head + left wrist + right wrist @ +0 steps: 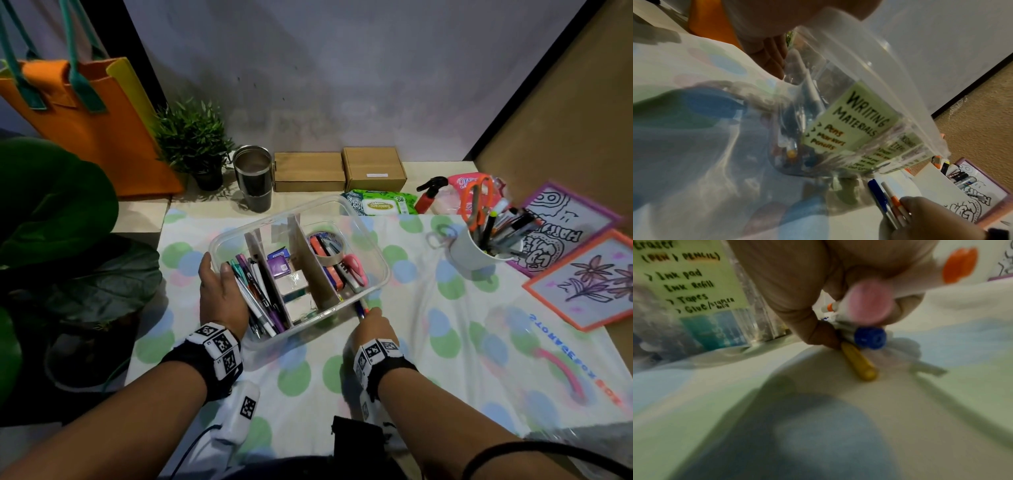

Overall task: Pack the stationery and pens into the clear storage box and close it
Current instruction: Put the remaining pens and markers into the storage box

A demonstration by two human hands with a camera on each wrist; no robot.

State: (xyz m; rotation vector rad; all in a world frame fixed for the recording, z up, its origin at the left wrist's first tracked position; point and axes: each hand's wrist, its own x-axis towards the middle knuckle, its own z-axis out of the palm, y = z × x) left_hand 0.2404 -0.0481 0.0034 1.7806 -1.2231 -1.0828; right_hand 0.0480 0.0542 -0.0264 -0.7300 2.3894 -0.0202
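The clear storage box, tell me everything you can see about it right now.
The clear storage box is a see-through plastic tub with rounded corners, open, no lid on it. Two upright cardboard-looking dividers split it into three bays: pens on the left, small boxes in the middle, tape, scissors and other tools on the right. Green handwritten labels on its near wall read "Writing Materials". It sits on the dotted cloth. The left hand grips its left wall; the right hand holds pens just outside its near wall.
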